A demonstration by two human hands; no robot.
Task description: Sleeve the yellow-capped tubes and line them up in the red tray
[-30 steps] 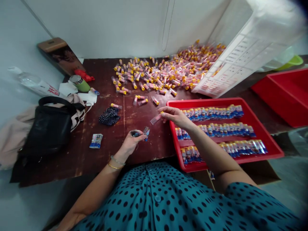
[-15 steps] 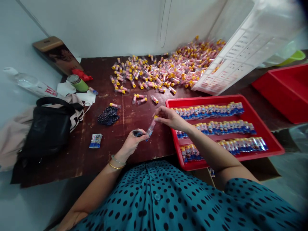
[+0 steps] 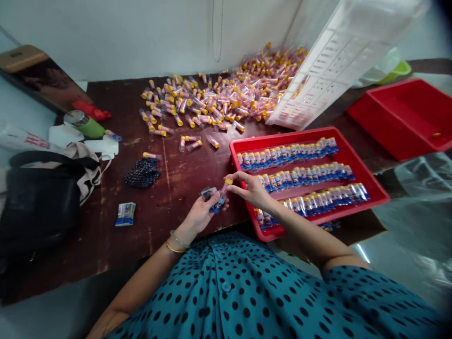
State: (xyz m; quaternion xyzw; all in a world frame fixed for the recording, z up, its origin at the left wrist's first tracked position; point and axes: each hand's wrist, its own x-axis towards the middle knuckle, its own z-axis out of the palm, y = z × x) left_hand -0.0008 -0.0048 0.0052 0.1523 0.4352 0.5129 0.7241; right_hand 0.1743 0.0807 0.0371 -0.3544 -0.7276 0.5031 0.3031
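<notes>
Between my hands is a small clear tube [image 3: 225, 187] with a yellow cap and a blue printed wrapper at its lower end. My left hand [image 3: 202, 211] grips the wrapped lower end, along with a dark piece whose shape is hard to make out. The fingers of my right hand [image 3: 249, 188] pinch the tube by its yellow cap. To the right, a red tray [image 3: 369, 176] holds three rows of wrapped tubes. Behind my hands lies a large heap of yellow-capped tubes [image 3: 219, 101], with a few loose ones nearer me.
On the left are a black bag [image 3: 42, 202], a green-bodied jar [image 3: 88, 125], a dark patterned cloth [image 3: 142, 173] and a stack of small packets [image 3: 125, 214]. A white basket [image 3: 318, 70] stands tilted behind the tray, with a red bin [image 3: 406, 117] at the right.
The view has shifted, so the tabletop things appear further left. My hands have come closer together, and my left fingers now close round the tube's wrapped lower end.
</notes>
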